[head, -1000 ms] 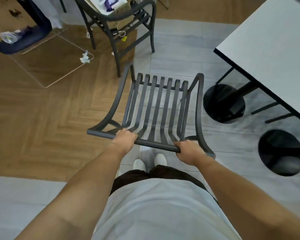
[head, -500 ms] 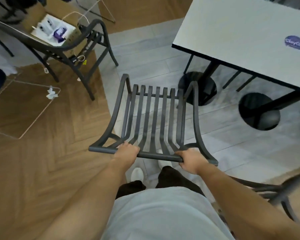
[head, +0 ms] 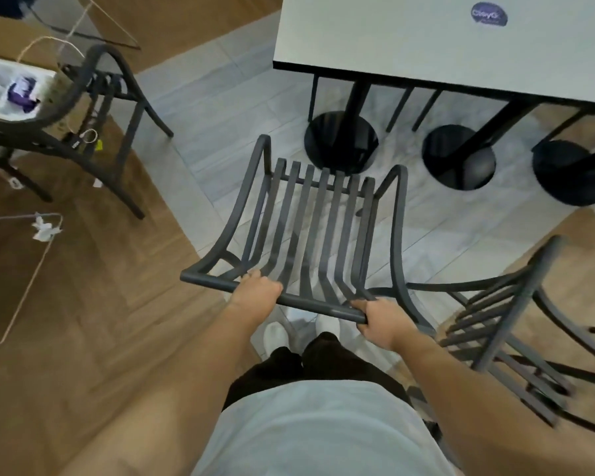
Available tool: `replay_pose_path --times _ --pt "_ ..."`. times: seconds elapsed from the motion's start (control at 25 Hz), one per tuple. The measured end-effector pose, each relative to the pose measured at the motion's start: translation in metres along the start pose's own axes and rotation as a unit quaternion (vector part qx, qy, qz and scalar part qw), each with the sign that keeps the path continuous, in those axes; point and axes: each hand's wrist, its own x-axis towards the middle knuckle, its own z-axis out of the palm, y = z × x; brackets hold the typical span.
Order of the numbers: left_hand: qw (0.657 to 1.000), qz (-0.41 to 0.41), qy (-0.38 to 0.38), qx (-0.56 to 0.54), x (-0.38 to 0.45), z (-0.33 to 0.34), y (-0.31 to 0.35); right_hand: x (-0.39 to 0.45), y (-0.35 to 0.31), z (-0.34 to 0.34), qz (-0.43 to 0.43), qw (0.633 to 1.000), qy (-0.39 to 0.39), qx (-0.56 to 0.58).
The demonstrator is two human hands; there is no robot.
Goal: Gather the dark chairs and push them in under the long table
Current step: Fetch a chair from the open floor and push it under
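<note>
A dark slatted chair stands right in front of me, its seat pointing at the long white table. My left hand and my right hand both grip the chair's top back rail. The table's near edge lies just past the chair's front. A second dark chair stands at my right, blurred. A third dark chair at the upper left carries a cardboard box.
Three round black table bases sit on the grey tiles under the table, with thin dark legs between them. A clear floor mat lies on the wood floor at left. My white shoes are behind the chair.
I have turned right with the chair toward the table. The table now fills the upper right, the chair with the box has slid to the left, and a second chair has come into view at right.
</note>
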Motion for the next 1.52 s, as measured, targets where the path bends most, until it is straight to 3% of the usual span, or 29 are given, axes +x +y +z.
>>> replay_pose_path --times 0.2,0.56,1.52 --pt "0.998 0.057 0.015 0.018 0.011 -0.015 0.016 -0.023 0.012 0.018 0.039 0.998 0.036 0.016" --pt "0.997 0.07 0.005 0.044 0.02 -0.031 0.021 -0.023 0.032 0.015 0.035 0.998 0.041 0.017" --pt "0.999 0.018 0.025 -0.007 0.16 -0.151 0.062 0.096 0.162 -0.136 0.011 0.999 0.028 -0.033"
